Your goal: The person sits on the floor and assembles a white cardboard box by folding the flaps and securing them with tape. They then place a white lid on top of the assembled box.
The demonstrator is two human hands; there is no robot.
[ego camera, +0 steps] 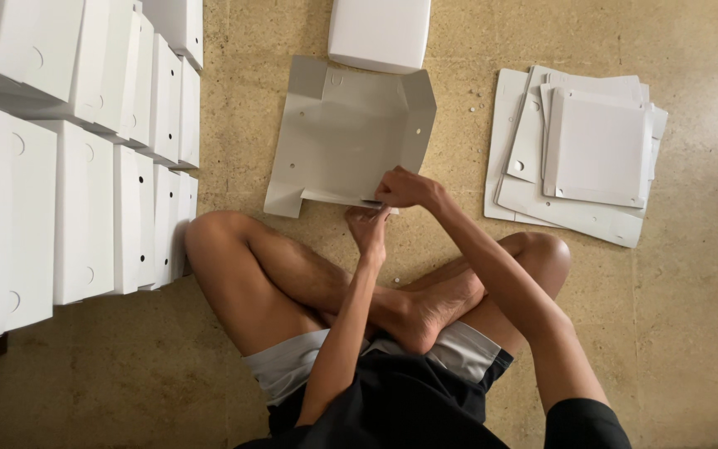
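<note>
A flat grey-white cardboard box blank lies on the floor in front of my crossed legs, its side flaps partly raised. My right hand pinches the blank's near edge from above. My left hand holds the same near edge from below, fingers curled against the fold. Both hands meet at the flap's near right corner.
Rows of folded white boxes stand stacked at the left. One finished white box sits just beyond the blank. A pile of flat unfolded blanks lies on the floor to the right. The floor is speckled tan stone.
</note>
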